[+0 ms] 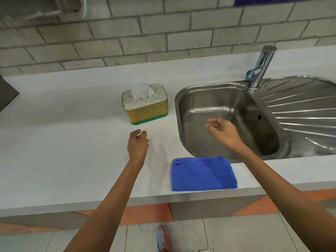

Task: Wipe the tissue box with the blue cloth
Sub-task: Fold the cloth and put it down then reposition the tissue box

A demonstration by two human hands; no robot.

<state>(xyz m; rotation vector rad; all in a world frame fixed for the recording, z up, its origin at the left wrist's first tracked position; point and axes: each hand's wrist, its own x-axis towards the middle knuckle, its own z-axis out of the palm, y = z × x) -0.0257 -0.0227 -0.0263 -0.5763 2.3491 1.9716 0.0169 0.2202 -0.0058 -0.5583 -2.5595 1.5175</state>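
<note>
The pale grey brick wall (163, 33) runs behind a long white countertop (63, 124), the broadest surface in view, with a floor of light tiles and an orange strip below it. Set into the counter on the right is a stainless steel sink (183, 99) with a ribbed draining board and a chrome tap (261, 66) behind the basin. The folded blue microfibre cloth (203, 173) lies flat near the counter's front edge, just in front of the sink, untouched. The tissue box (145, 104), yellow-sided with a green base and a quilted white top from which a tissue stands up, sits on the counter just left of the basin. The left hand (138, 142) hovers over bare counter in front of the box, fingers loosely curled and holding nothing; the right hand (223, 131) hangs above the basin, fingers half-bent, also empty. By my reading the task has not begun: the cloth must be picked up and the box wiped
</note>
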